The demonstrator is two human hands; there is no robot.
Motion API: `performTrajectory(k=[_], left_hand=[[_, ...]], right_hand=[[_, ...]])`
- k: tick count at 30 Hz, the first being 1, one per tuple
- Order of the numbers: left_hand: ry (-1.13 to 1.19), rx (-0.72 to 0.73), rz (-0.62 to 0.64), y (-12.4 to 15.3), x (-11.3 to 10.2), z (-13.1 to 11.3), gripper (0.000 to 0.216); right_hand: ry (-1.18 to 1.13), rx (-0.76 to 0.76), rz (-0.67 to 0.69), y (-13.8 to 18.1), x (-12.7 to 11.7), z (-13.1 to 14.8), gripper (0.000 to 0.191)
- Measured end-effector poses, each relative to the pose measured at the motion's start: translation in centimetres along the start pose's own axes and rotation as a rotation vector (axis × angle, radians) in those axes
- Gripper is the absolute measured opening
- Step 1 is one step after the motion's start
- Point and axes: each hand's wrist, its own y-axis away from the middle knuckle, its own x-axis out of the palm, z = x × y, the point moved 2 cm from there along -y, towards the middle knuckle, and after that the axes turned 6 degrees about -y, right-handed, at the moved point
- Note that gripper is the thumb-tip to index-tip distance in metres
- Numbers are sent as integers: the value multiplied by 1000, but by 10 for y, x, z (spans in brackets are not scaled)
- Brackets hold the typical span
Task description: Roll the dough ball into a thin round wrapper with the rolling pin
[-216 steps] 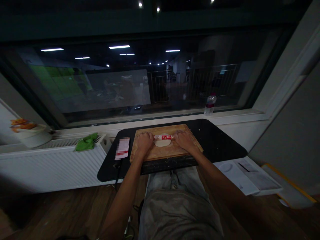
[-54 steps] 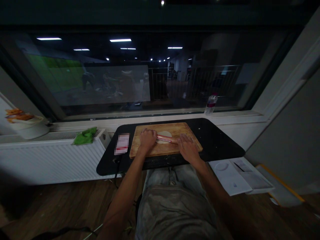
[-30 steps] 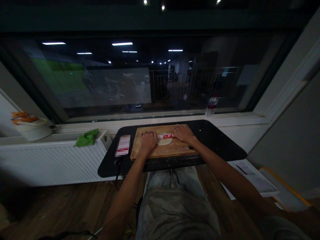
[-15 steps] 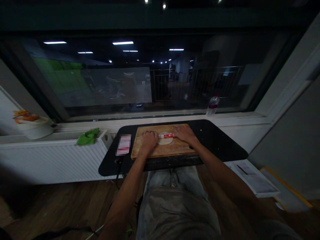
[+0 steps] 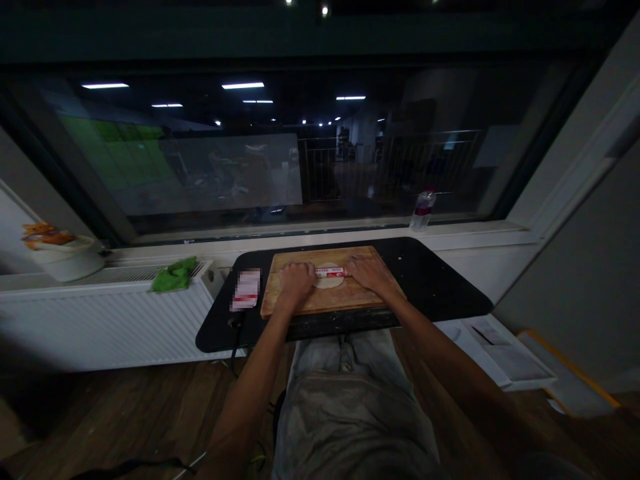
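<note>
A round, flat piece of pale dough (image 5: pixel 329 283) lies on a wooden board (image 5: pixel 345 301). Across its far half rests a red-and-white rolling pin (image 5: pixel 330 272), level from left to right. My left hand (image 5: pixel 295 279) is curled in a fist over the pin's left end. My right hand (image 5: pixel 369 273) covers the right end with its fingers bent over it. Both forearms reach forward from my lap.
The board sits on a black table (image 5: pixel 440 287) beneath a dark window. A small red-and-white packet (image 5: pixel 246 290) lies left of the board. A green cloth (image 5: pixel 174 275) is on the radiator (image 5: pixel 100 320), a white bowl (image 5: pixel 63 257) at far left, a bottle (image 5: pixel 423 210) on the sill, papers (image 5: pixel 505 360) on the floor at right.
The pin, slanted and near me 1.8 s ago, has rolled away over the dough and now lies level. In the last half second both hands barely shifted.
</note>
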Motion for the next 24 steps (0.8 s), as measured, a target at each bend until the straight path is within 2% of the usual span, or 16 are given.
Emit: performTrajectory(k=[16, 24], left_hand=[[-58, 71, 4, 5, -2, -1, 46], [-38, 36, 37, 13, -5, 0, 48]], right_hand=[[-44, 108, -13, 22, -10, 14, 49], [-16, 103, 10, 35, -18, 23, 46]])
